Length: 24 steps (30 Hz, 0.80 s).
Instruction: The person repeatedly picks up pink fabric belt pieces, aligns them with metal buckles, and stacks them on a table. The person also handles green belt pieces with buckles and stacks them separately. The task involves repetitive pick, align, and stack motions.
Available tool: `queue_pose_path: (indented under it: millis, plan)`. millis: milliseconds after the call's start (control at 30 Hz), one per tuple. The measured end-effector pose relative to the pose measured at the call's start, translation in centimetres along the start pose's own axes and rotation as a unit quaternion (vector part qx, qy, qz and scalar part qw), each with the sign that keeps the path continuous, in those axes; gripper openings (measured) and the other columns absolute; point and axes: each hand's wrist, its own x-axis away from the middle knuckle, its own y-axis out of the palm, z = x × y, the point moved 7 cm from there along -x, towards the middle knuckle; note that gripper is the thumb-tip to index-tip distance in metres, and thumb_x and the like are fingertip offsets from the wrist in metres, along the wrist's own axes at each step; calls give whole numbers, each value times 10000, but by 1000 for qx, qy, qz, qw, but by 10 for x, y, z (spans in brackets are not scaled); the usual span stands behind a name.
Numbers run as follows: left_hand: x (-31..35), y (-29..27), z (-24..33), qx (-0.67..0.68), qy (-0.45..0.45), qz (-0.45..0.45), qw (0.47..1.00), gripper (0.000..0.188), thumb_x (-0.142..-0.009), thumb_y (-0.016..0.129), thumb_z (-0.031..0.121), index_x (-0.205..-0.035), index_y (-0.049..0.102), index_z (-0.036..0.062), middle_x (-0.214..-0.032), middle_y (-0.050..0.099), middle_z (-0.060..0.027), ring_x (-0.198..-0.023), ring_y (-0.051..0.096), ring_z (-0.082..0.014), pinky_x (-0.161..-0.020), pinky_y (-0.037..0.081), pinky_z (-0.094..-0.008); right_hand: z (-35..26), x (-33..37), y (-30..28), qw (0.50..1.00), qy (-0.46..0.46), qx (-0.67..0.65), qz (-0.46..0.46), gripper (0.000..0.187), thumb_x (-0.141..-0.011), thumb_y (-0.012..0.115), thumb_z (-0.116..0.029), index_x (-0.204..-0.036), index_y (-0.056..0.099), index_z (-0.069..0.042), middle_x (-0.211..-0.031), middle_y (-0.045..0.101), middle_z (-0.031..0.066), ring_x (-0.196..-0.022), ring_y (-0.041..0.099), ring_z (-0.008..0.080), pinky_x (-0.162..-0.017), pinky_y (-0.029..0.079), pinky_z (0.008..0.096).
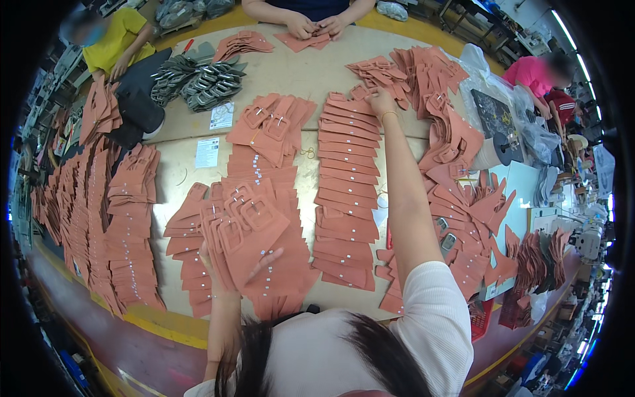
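My left hand [215,280] is closed around a fanned bundle of reddish-brown leather pieces [246,231] with square buckle-shaped ends, held over the near part of the table. Its fingers are partly hidden by the bundle. Stretched far forward, my right hand [381,102] has its fingers bent on a reddish-brown leather piece [359,92] at the far end of an overlapping column of pieces [347,172]. Small white labels dot that column. Another stack with metal buckle prongs [274,124] lies beyond my left hand.
Rows of similar pieces [129,225] cover the left side, with a heap [463,218] at right. Dark green buckled pieces [198,81] lie at far left, near printed sheets [207,152]. Across the table, a person's hands [316,28] handle pieces. Other people stand at both sides.
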Motion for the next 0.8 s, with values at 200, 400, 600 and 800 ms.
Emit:
queue_pose_path:
  millis: [200, 400, 600, 800]
  plan:
    - [-8, 6, -1, -55, -25, 63, 996, 883, -716, 561, 683, -1367, 396, 110, -1389, 407, -96, -1230, 426, -353, -1001, 342, -627, -32, 28, -24, 984, -69, 127, 104, 423, -775, 716, -273, -1121, 605, -58, -1014, 649, 150, -951, 627, 259, -834, 482, 362]
    - [-11, 19, -22, -32, -167, 25, 985, 786, -769, 550, 620, -1372, 405, 139, -1401, 409, -93, -1251, 416, -370, -994, 304, -675, -111, 181, -6, 918, -185, -250, -248, 419, -943, 536, -340, -1213, 536, -20, -1135, 591, 99, -1014, 600, 181, -916, 433, 309]
    - [26, 17, -58, 7, -274, 50, 960, 691, -821, 539, 558, -1377, 415, 167, -1413, 411, -89, -1273, 406, -386, -987, 266, -723, -135, 373, 23, 558, 154, -563, -590, 642, -956, 328, -578, -1397, 346, -111, -1247, 526, 102, -1062, 561, 198, -889, 490, 375]
    - [56, 9, -71, 108, -313, 35, 943, 746, -825, 527, 603, -1421, 366, 186, -1471, 337, -109, -1313, 343, -414, -989, 222, -741, -130, 413, 9, 589, 140, -558, -568, 629, -911, 568, -429, -1357, 370, -31, -1232, 526, 128, -1071, 565, 196, -907, 489, 344]
